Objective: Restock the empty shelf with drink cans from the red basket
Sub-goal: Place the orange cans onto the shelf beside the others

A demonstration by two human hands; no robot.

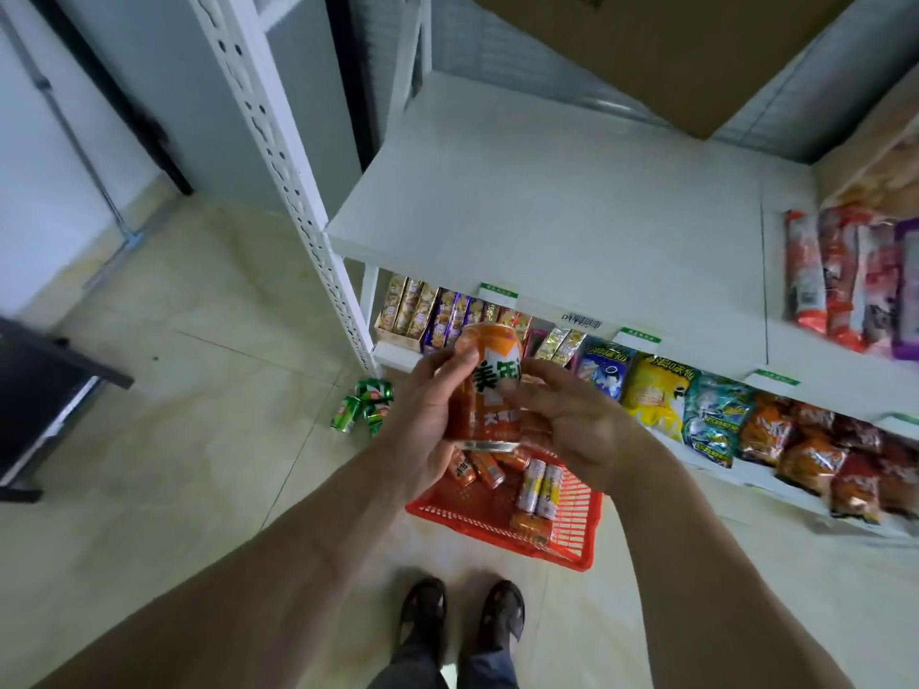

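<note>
Looking down from head height, a person holds an orange drink can (490, 387) upright in front of them, above the floor and below the front edge of a bare white shelf (547, 216). The left hand (427, 420) wraps the can's left side, thumb curled over the label. The right hand (572, 420) touches the can's right side, its fingers bent against the label near the top; so the grip is two-handed, both hands closed around the can.

Directly beneath the hands, a red basket (577, 514) sits on the tiled floor (199, 390), close to the shelving. Inside it lie more orange cans (485, 469) and two pale yellow cans (539, 489), all on their sides.

A small cluster of green cans (365, 405) lies on the floor by the foot of the white shelf post (278, 156), left of the basket.

Snack bags (656, 395) fill the lower shelf. More packets (845, 281) lie at the right end of the white shelf, and a cardboard box (671, 52) sits above. The person's two dark shoes (462, 614) show at the bottom edge.
</note>
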